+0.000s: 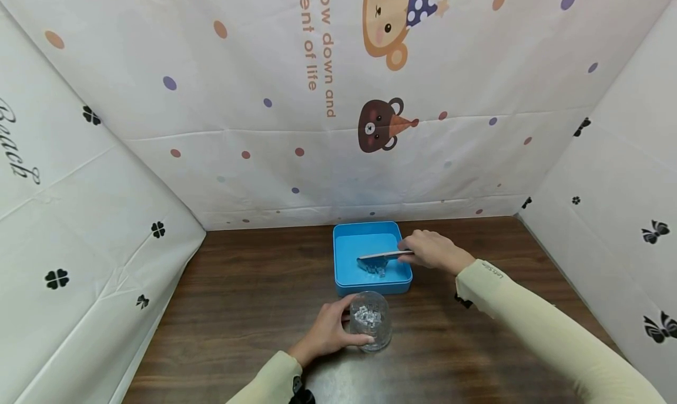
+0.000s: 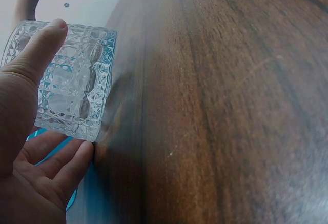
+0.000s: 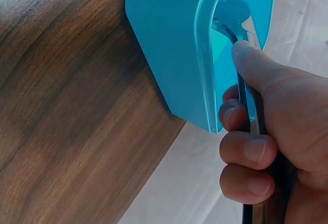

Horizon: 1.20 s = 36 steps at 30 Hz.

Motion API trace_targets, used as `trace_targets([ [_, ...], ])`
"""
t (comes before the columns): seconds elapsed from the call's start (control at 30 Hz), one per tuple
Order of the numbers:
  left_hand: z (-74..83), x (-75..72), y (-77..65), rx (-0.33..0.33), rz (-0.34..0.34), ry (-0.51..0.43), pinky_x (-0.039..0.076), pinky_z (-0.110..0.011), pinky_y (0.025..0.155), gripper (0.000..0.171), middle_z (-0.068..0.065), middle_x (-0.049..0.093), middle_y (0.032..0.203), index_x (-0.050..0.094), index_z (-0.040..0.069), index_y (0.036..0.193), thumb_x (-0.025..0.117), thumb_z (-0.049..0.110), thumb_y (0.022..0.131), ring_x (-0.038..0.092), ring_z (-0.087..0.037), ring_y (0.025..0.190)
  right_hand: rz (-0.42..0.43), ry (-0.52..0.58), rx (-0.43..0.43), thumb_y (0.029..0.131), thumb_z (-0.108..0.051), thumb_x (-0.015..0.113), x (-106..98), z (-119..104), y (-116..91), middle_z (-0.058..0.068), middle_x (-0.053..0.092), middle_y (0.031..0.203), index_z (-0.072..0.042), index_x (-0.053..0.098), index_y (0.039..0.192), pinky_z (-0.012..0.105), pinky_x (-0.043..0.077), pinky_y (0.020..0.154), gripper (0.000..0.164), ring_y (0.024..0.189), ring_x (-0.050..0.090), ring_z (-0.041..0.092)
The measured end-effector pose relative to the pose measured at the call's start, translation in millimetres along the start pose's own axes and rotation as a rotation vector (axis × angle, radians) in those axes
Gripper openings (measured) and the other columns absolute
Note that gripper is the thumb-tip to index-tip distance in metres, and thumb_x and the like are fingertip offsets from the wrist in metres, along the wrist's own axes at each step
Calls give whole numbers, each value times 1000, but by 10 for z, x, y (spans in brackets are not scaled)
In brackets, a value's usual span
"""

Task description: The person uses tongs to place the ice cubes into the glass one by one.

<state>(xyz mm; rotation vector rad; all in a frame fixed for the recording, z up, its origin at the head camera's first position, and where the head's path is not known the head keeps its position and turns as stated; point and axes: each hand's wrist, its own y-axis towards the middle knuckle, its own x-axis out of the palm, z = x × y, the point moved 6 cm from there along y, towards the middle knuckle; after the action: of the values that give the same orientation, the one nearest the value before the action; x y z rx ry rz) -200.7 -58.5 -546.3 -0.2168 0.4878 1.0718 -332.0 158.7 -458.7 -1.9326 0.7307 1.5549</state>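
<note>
My left hand (image 1: 332, 329) grips a clear patterned glass (image 1: 371, 332), its thumb on the near side and its fingers on the far side. Small clear pieces (image 1: 367, 317) show inside the glass. The cut pattern of the glass is plain in the left wrist view. My right hand (image 1: 431, 251) holds metal tongs (image 1: 385, 254) by the handle, fingers curled round it. The wide end of the tongs is down inside a blue rectangular box (image 1: 342, 289), beside clear pieces (image 1: 382, 271) near its front wall. Whether the tongs pinch any piece is hard to tell.
The dark wooden table (image 1: 254, 286) carries the box, with the glass just in front of it. A white patterned cloth (image 1: 317, 174) rises behind the table, and similar sheets stand along the left and right sides.
</note>
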Motion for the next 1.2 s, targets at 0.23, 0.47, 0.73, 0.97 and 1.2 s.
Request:
trace_targets([
  [0.23,12,1,4,5,-2,-11,56,-25,92,83,-1,65,130,52,17,148,88,48,80,67,-11,112,6,12,-6,98,-26,73,2,4,-1,-9,50,63,-17,71,88,23,38,48,14,52,45,7],
  [0.47,24,-4,3,0,0,7,57,-25,90,83,-1,66,130,52,16,148,88,48,80,67,-11,112,10,12,-5,98,-27,73,11,16,-4,-10,48,62,-18,71,86,22,37,48,15,52,44,7],
  [0.73,32,3,2,-6,-1,-6,57,-24,89,82,-2,66,130,53,17,147,88,48,79,67,-12,112,9,16,-16,99,-26,71,-20,-14,-29,-10,48,62,-17,71,87,22,36,48,16,52,44,6],
  [0.97,41,-1,1,6,3,0,57,-24,88,82,-2,66,129,54,16,147,89,47,79,67,-11,110,52,7,6,99,-25,72,-169,-47,-71,-11,51,66,-15,75,95,25,40,53,10,59,47,8],
  [1.2,32,10,0,7,0,2,58,-24,87,81,-1,67,128,54,16,146,88,48,80,67,-10,109,86,88,69,99,-32,71,-306,-30,-141,-9,53,63,-19,73,91,25,45,53,15,56,51,7],
])
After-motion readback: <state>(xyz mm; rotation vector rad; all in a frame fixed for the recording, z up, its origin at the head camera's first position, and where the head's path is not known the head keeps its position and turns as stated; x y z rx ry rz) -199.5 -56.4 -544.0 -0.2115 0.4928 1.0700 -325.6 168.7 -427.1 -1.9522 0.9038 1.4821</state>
